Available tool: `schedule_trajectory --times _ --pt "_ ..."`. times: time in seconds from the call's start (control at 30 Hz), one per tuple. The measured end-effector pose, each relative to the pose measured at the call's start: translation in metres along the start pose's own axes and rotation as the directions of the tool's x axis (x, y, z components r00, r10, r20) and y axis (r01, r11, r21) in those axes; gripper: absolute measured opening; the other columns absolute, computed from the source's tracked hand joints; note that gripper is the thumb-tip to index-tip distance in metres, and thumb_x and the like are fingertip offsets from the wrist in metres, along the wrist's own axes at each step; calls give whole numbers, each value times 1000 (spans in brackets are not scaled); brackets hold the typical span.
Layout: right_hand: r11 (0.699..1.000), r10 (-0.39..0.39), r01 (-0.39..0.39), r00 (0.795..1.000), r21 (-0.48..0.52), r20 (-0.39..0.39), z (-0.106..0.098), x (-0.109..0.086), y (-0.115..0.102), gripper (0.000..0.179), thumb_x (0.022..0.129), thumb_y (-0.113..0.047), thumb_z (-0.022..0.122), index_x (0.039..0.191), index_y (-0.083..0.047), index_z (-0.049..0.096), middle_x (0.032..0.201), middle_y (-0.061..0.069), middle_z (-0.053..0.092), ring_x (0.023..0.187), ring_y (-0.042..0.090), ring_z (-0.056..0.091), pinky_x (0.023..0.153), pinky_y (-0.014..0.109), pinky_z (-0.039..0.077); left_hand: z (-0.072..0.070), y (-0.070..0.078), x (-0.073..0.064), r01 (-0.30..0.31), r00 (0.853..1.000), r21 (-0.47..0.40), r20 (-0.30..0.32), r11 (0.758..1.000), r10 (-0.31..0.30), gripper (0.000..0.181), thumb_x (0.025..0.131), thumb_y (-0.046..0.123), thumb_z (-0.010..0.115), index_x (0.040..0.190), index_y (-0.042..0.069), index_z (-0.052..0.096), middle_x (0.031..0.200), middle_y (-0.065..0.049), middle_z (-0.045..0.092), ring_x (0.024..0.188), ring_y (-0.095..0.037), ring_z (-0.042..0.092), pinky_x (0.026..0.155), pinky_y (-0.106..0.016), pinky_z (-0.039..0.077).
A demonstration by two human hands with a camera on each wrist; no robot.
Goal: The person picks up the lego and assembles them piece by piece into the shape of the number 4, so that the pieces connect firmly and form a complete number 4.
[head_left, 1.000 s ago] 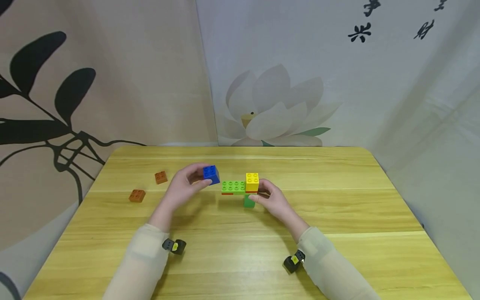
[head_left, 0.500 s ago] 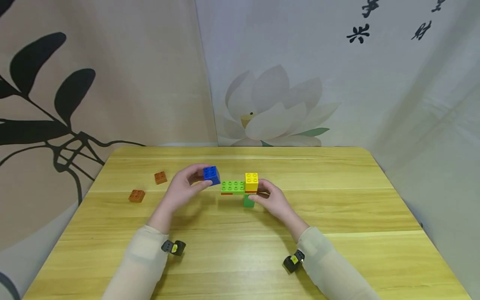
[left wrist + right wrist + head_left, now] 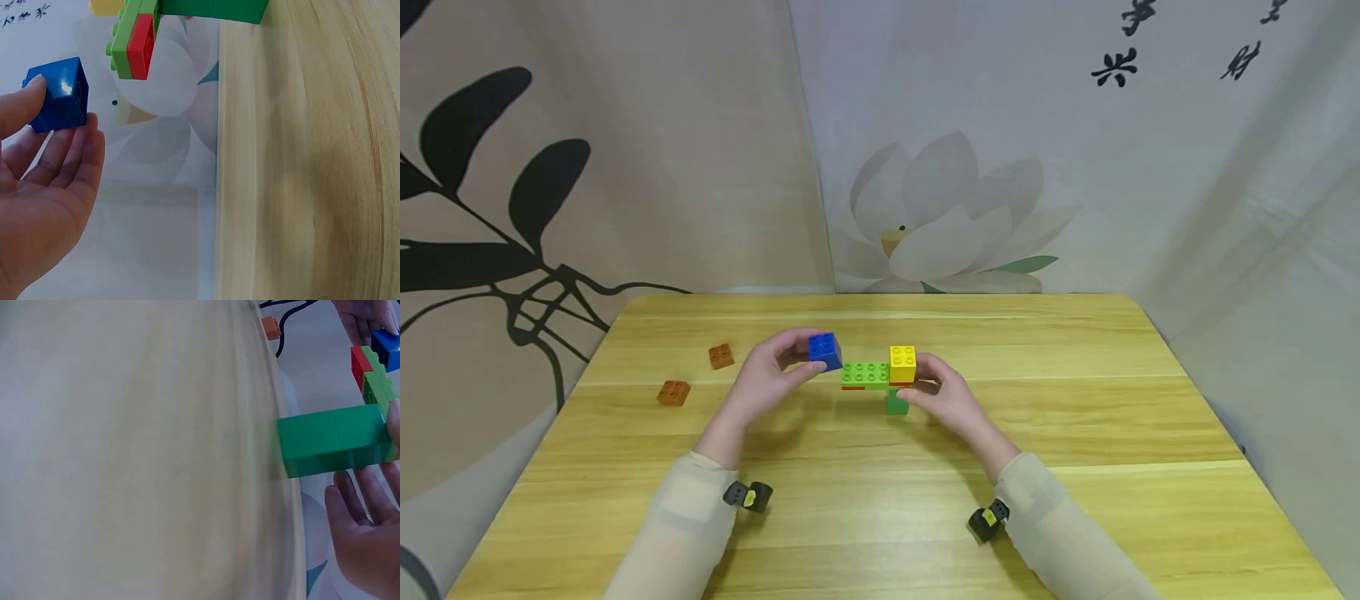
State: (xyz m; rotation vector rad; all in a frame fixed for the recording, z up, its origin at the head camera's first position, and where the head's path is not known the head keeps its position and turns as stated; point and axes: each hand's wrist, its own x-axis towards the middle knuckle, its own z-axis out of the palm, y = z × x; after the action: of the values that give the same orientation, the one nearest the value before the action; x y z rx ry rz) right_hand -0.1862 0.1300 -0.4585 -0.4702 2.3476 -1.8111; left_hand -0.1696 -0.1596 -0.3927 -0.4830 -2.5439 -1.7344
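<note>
My left hand (image 3: 767,372) pinches a square blue brick (image 3: 825,352) between thumb and fingers, studs up, above the table. Just to its right is the lime-green brick (image 3: 859,375) of a brick assembly; in the left wrist view a gap parts the two. Under the lime brick's outer end sits a red brick (image 3: 140,47). A yellow brick (image 3: 902,364) tops the assembly's right end, over a column of darker green bricks (image 3: 334,440). My right hand (image 3: 951,400) grips this end, thumb in front. The fingertips behind it are hidden in the head view.
Two orange bricks lie on the wooden table (image 3: 865,517) at the left, one nearer (image 3: 673,392) and one farther (image 3: 721,357). A printed cloth (image 3: 700,167) hangs behind the table's back edge.
The blue brick in my left hand has shifted very slightly to the right, toward the lime-green brick. My right hand and the brick assembly stay nearly in place.
</note>
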Motion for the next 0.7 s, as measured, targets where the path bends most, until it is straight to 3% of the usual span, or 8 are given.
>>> schedule_trajectory --times 0.43,0.7 --pt "997 -65 64 998 53 16 -5 3 -18 56 86 -11 78 136 -5 53 124 14 59 115 29 56 103 42 45 9 3 5 -43 999 7 23 999 43 42 90 3 71 131 2 60 116 -19 65 109 -35 62 100 -52 46" --pt "998 -43 43 999 35 -12 -3 4 -16 45 88 -11 76 128 -3 58 119 17 60 110 32 58 100 45 48 15 7 6 -56 998 32 23 998 55 44 89 3 73 131 2 61 113 -16 67 108 -33 62 100 -50 47"
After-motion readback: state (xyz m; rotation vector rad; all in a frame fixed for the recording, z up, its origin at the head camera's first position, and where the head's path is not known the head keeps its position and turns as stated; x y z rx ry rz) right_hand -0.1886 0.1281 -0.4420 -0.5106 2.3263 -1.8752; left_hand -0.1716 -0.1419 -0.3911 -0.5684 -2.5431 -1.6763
